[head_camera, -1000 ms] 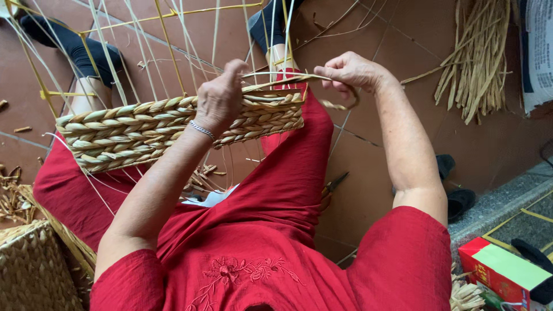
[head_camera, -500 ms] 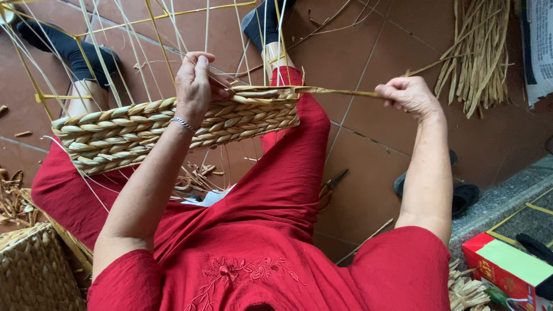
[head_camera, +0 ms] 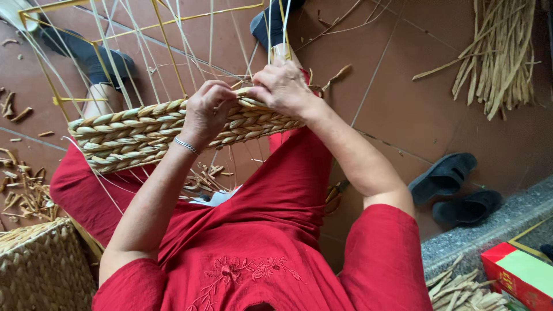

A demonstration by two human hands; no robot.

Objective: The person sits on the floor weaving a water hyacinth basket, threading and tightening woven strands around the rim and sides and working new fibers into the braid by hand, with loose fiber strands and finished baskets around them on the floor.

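Both arms reached fwd & slightly inward, elbows bent, forearms bare below short red sleeves. Left hand (head_camera: 208, 110) sat knuckles-up w/ fingers curled under in a pinch, thin bracelet at the wrist. Right hand (head_camera: 282, 87) lay just beside it, back of hand up, fingers bent down & closed. Hands nearly touching, thumbs hidden.

A half-woven basket (head_camera: 144, 135) of thick, pale twisted straw bands lies tilted across the red-clad lap, several rows finished (its thin yellow wire frame and bare uprights still stick out above), with a loose strand (head_camera: 245, 95) at its rim.
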